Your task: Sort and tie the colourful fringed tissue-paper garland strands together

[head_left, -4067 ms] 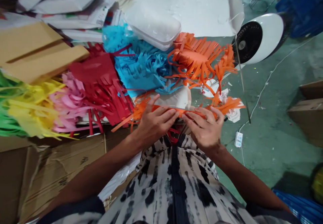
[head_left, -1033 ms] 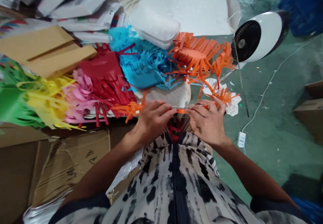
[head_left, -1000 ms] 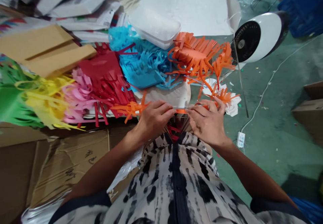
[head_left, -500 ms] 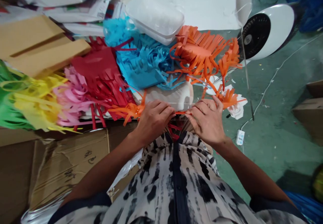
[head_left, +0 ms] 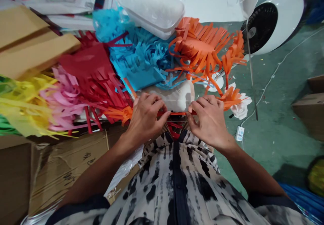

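Where a gap parts the left hand from the right hand, an orange paper strip runs straight across between them. Each hand pinches it between thumb and fingers; orange fringe sticks out past both hands, with blue fringed paper lying beyond.

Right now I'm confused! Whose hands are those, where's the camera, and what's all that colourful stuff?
There's no robot here: you're looking through a camera worn on a person's head, pointing forward and down. That's why you see their patterned shirt. The left hand and right hand hold a thin orange strip stretched between them. Beyond and to the left lie frilly bundles that look like cut paper: an orange bundle, a blue bundle, a red bundle, a pink bundle and a yellow bundle.
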`<state>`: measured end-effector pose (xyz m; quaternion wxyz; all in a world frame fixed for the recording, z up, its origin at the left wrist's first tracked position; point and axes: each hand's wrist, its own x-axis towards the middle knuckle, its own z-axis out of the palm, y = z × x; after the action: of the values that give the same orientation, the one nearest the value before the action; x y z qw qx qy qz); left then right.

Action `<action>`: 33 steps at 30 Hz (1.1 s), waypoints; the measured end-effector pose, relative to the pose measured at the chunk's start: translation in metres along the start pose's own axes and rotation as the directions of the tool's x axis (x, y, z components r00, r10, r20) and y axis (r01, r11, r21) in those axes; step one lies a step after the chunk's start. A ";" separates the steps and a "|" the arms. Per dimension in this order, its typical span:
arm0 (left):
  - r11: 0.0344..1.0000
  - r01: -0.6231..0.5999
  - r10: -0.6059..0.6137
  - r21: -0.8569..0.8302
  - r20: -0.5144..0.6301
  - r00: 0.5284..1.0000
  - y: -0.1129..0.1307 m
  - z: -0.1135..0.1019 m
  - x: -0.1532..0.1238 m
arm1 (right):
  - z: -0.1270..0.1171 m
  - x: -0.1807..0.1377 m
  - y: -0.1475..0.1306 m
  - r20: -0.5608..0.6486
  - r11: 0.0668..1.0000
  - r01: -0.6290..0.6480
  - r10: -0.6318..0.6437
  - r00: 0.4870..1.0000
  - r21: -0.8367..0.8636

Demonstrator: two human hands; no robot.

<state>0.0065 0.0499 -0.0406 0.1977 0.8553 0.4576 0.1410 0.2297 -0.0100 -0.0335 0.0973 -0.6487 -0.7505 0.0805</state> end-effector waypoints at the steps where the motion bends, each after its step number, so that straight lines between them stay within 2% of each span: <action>1: 1.000 0.002 -0.002 -0.017 0.006 1.000 -0.001 0.000 0.001 | 0.001 -0.001 -0.001 -0.003 1.000 -0.008 0.008 1.000 -0.009; 3: 0.997 -0.035 0.037 -0.074 0.013 0.999 -0.003 0.001 0.001 | 0.006 -0.003 -0.001 -0.029 1.000 0.001 -0.001 1.000 -0.010; 6: 0.975 -0.194 0.189 -0.109 -0.056 0.980 -0.009 0.008 -0.004 | 0.018 -0.010 0.002 -0.150 0.991 0.131 -0.128 0.980 0.010; 9: 0.946 -0.321 0.324 0.047 -0.175 0.930 -0.011 0.016 -0.014 | 0.029 -0.019 0.005 -0.300 0.968 0.244 -0.248 0.921 -0.053; 13: 0.891 -0.393 0.434 0.228 -0.171 0.885 -0.003 0.021 -0.032 | 0.032 -0.031 0.004 -0.379 0.952 0.261 -0.304 0.874 -0.161; 17: 0.898 -0.372 0.414 0.233 -0.162 0.896 0.006 0.025 -0.049 | 0.035 -0.044 -0.004 -0.354 0.956 0.248 -0.289 0.890 -0.156; 19: 0.895 -0.377 0.424 0.238 -0.192 0.885 0.009 0.029 -0.054 | 0.041 -0.047 -0.009 -0.371 0.963 0.216 -0.262 0.891 -0.161; 22: 0.896 -0.362 0.426 0.258 -0.264 0.866 0.014 0.035 -0.056 | 0.048 -0.046 -0.013 -0.450 0.963 0.183 -0.254 0.856 -0.196; 24: 0.904 -0.340 0.409 0.258 -0.296 0.863 0.020 0.035 -0.054 | 0.048 -0.043 -0.013 -0.489 0.955 0.206 -0.286 0.824 -0.211; 26: 0.915 -0.321 0.387 0.243 -0.314 0.867 0.027 0.033 -0.052 | 0.044 -0.041 -0.013 -0.494 0.947 0.248 -0.317 0.810 -0.202; 33: 0.938 -0.291 0.340 0.187 -0.355 0.871 0.045 0.020 -0.060 | 0.018 -0.049 -0.016 -0.475 0.933 0.345 -0.351 0.807 -0.104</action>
<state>0.0152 -0.0270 -0.0410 0.0242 0.8854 0.3492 0.3059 0.2171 -0.0603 -0.0491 0.2913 -0.5000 -0.8083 -0.1089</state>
